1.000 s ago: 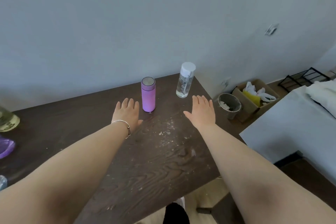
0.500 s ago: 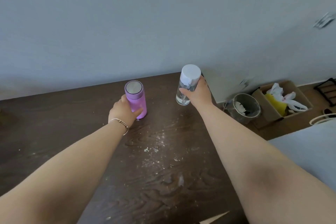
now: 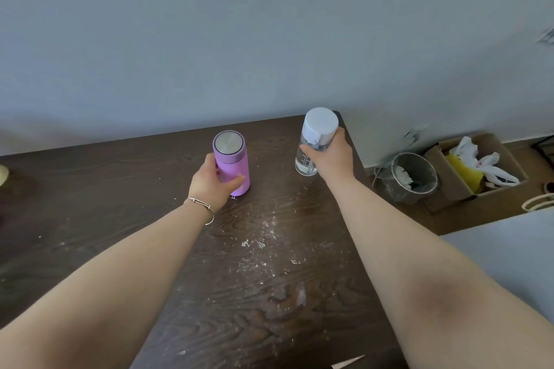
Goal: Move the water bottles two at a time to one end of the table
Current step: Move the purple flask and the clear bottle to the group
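A purple flask (image 3: pixel 232 159) with a silver lid stands upright on the dark wooden table (image 3: pixel 120 189) near its far right corner. My left hand (image 3: pixel 209 186), with a thin bracelet at the wrist, is wrapped around the flask's lower body. To its right, a clear bottle (image 3: pixel 311 141) with a white cap is gripped around the middle by my right hand (image 3: pixel 332 159). The bottle's base sits at or just above the table near the right edge; I cannot tell whether it touches.
White specks and a worn patch mark the table in front of the bottles. On the floor right of the table stand a small bin (image 3: pixel 412 177) and a cardboard box (image 3: pixel 476 171) with bags. A grey wall runs behind. A pale yellowish object (image 3: pixel 3 175) shows at the left edge.
Both hands went from flat and open in front of the bottles to closed around them. The view has shifted closer and to the right.
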`<state>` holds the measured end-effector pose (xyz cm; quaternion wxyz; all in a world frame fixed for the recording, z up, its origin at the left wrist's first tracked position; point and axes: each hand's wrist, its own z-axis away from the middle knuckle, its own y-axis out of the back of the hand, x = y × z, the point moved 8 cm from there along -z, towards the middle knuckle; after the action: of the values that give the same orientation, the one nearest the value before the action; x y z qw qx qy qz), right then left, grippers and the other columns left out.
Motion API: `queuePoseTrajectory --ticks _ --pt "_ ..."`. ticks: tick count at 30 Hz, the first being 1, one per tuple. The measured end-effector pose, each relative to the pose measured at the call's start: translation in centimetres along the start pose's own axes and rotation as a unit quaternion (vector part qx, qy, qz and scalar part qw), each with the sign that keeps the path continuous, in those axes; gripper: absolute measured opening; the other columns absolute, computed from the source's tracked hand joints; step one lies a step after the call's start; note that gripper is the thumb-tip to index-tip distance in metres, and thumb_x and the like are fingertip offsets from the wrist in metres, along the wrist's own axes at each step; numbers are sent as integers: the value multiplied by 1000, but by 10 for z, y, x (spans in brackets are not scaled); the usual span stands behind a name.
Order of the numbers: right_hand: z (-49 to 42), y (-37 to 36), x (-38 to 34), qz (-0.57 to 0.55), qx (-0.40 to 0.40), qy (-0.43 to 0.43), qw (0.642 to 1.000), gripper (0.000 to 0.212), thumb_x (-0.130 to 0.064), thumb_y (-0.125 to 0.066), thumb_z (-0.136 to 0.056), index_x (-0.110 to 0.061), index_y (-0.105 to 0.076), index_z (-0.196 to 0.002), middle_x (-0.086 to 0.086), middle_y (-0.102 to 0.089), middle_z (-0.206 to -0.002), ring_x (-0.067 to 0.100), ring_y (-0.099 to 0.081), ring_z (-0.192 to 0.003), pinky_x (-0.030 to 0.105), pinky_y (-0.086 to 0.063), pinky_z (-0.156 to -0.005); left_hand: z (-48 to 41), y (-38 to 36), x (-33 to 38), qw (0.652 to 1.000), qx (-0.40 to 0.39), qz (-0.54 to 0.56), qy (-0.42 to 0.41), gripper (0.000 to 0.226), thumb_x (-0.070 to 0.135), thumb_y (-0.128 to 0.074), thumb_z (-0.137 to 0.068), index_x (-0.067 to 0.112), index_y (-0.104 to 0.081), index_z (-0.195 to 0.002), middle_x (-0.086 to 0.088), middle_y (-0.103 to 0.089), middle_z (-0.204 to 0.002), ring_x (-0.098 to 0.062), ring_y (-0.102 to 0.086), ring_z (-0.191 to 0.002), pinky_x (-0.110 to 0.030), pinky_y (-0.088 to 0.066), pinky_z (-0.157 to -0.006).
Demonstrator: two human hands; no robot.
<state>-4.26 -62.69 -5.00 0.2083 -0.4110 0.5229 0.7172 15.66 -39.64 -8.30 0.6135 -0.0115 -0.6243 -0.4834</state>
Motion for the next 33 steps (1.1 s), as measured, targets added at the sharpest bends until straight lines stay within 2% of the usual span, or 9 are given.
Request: queuePoseTrajectory --ticks 7,11,16,24,30,33 --pt "73 -18 -4 0 -8 -11 1000 79 -36 -84 -75 -17 -40 -138 2 -55 -136 24 -54 -124 31 -48 -94 39 28 -19 1000 3 9 -14 45 33 -80 -75 23 -49 -107 4 -65 -101 -18 -61 -93 -32 -48 -76" --pt "126 -30 -10 -5 -2 -14 1000 79 -37 -85 -75 -18 -41 -138 2 -55 -135 23 -55 -124 28 -47 -92 67 52 -39 1000 4 7 -24 46 34 -79 -74 23 -51 -108 3 -65 -102 -19 -62 -93 -35 -51 -78" --pt "202 -43 -17 -18 26 -28 999 83 -38 -85 -74 -20 -38 -140 0 -53 -137 21 -53 -127 34 -48 -101 107 88 -66 999 -16 -7 -51 45 35 -78 -74 23 -50 -108 4 -65 -102 -19 -63 -93 -33 -50 -77" --pt "301 -55 -34 -27 45 -28 998 83 -39 -86 -72 -20 -40 -138 -2 -55 -133 21 -54 -123 34 -49 -96 167 133 -92 997 -27 -16 -77 47 35 -77 -75 22 -49 -110 3 -63 -104 -20 -62 -95 -39 -53 -80" --pt "353 -67 -51 -31 10 1 999 80 -38 -86 -73 -20 -41 -137 -2 -56 -130 20 -56 -120 29 -48 -90 220 164 -126 998 -1 -8 -56 47 38 -77 -74 24 -48 -107 2 -62 -104 -22 -61 -95 -39 -52 -79" --pt "380 -79 -56 -36 -10 19 999 81 -37 -86 -72 -20 -41 -137 -1 -57 -131 21 -56 -120 32 -50 -93 256 183 -151 999 31 -6 -38 48 39 -77 -73 23 -48 -108 2 -63 -103 -21 -61 -94 -39 -52 -79"
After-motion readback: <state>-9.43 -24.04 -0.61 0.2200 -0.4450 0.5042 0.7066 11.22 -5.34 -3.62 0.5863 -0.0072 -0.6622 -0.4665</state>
